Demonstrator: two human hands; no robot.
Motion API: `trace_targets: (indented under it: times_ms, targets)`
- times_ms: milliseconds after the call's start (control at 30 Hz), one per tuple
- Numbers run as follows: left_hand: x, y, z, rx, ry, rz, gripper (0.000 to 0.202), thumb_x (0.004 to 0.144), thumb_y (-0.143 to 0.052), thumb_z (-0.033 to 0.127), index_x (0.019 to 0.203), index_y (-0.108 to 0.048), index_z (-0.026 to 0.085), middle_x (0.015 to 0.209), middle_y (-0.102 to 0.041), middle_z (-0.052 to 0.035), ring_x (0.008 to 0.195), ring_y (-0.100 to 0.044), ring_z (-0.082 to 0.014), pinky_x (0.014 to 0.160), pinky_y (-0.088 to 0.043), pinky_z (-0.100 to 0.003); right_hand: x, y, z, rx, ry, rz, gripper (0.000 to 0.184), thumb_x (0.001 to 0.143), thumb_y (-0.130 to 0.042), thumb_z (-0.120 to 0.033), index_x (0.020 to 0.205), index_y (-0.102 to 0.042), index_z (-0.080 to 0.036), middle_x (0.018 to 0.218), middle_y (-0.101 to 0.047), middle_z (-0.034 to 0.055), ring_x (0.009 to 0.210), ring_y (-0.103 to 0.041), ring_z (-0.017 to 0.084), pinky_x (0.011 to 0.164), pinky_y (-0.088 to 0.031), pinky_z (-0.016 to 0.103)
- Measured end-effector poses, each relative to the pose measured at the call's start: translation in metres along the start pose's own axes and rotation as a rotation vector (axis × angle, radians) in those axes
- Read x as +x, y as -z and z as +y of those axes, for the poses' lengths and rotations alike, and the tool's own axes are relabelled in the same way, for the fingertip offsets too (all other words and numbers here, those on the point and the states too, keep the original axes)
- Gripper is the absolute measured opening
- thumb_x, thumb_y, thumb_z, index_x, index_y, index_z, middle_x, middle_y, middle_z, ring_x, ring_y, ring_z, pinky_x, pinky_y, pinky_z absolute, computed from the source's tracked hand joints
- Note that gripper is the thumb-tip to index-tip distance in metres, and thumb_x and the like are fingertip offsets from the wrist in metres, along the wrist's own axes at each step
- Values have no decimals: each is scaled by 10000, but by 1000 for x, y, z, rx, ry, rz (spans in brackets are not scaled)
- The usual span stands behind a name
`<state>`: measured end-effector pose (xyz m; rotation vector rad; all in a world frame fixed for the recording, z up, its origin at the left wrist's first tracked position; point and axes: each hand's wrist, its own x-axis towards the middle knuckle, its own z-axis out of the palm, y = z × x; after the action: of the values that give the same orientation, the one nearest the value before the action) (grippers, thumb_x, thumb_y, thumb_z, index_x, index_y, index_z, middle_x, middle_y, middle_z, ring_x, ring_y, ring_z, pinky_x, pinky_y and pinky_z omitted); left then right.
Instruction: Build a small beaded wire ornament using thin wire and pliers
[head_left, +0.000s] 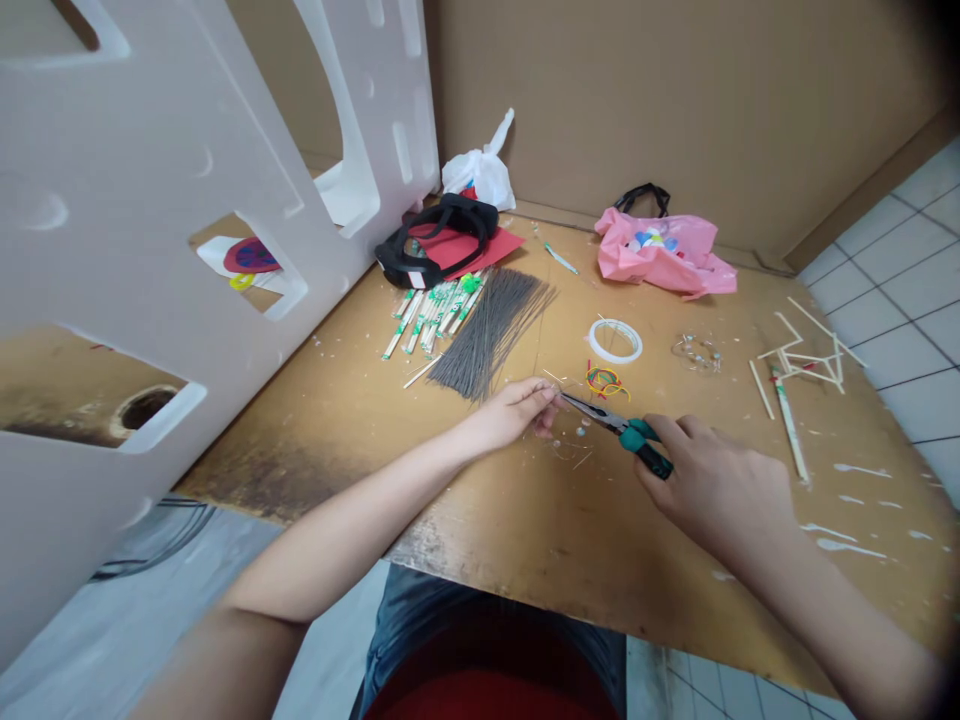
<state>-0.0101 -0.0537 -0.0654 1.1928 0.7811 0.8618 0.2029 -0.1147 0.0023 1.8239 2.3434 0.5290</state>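
Note:
My right hand (pixel 720 480) is wrapped round the green-and-black handles of long-nose pliers (pixel 637 438). Their narrow jaws point left and meet the fingertips of my left hand (pixel 529 402). That hand is closed in a pinch on what looks like a thin wire, mostly hidden by the fingers. Just below lie small clear beads (pixel 581 431) and fine wire scraps (pixel 582 461). Beyond my left hand is a thick bundle of straight grey wires (pixel 491 335). Red, yellow and green elastic bands (pixel 604 380) sit near the plier jaws.
Paper-wrapped chopsticks (pixel 431 315) and a black headset strap (pixel 439 240) lie left of centre. A tape roll (pixel 615 341), a beaded wire loop (pixel 696 352), a pink bag (pixel 664 255) and a stick frame (pixel 806 362) are rightward. A white plastic panel (pixel 150 180) stands at left.

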Motion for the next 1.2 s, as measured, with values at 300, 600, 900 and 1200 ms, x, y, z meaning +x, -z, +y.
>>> trace_targets:
  times_ms: [300,600,900,1200]
  targets:
    - [0,-2,0,62,-55,28,321,872,-454,429,854,-546,122,601,-491,38,536,-516,-75,566,-445,-213,4,0,-10,30,-83,-68,284,828,-467,-423,983,-613,-236,775,-634,32,569,-571,175,449,-105,259]
    - [1,0,0,41,-20,35,308,879,-445,421,794,-519,134,560,-489,49,476,-525,-76,533,-436,-211,3,-5,-10,43,-66,-28,319,829,-480,-420,1041,-617,-225,819,-636,49,597,-548,162,451,-119,256]
    - [-3,-3,5,209,-127,50,337,894,-404,441,777,-516,146,590,-556,22,521,-537,-87,581,-420,-222,5,-6,-8,-4,-28,89,317,813,-493,-431,1030,-614,-233,817,-606,55,635,-523,182,503,-182,276]
    - [-6,-2,11,190,-150,0,346,899,-385,430,711,-471,153,569,-550,19,510,-528,-83,585,-400,-226,6,-7,-2,-65,62,145,352,832,-470,-434,1067,-595,-202,856,-587,99,760,-490,233,627,-257,318]
